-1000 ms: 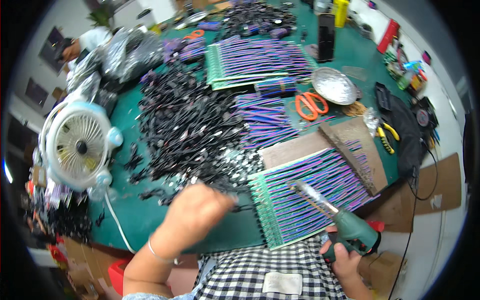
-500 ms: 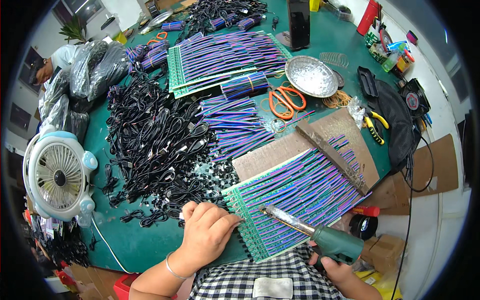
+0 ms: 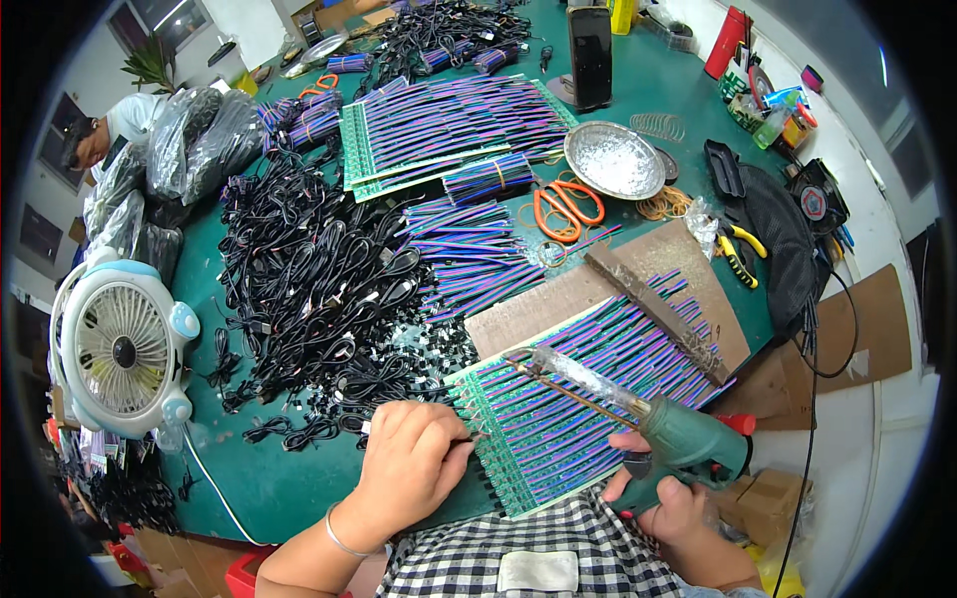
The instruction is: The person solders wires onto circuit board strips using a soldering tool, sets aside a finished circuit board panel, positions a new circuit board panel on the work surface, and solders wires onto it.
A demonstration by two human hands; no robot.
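Note:
My right hand (image 3: 673,506) grips a green soldering gun (image 3: 688,439) by its handle. The gun's metal barrel and thin tip point left over a green circuit board panel (image 3: 478,444), which carries rows of purple, blue and black wire strips (image 3: 588,399). At the panel's left edge, my left hand (image 3: 414,458) is closed, fingers curled and thumb pressed in; what it holds, if anything, is hidden. A wooden bar (image 3: 658,314) lies across the strips' far ends. Under the panel is a brown board (image 3: 528,317).
Black cables (image 3: 309,269) heap up on the left, beside a white fan (image 3: 122,349). Beyond lie another wired panel (image 3: 449,130), orange scissors (image 3: 568,211), a metal dish (image 3: 615,159), yellow-black pliers (image 3: 740,254) and a phone (image 3: 590,58). A person (image 3: 95,140) sits at far left.
The soldering gun has lifted and swung so that its tip is farther from the panel's left edge. My left hand has drawn slightly back, with its fingers curled in more.

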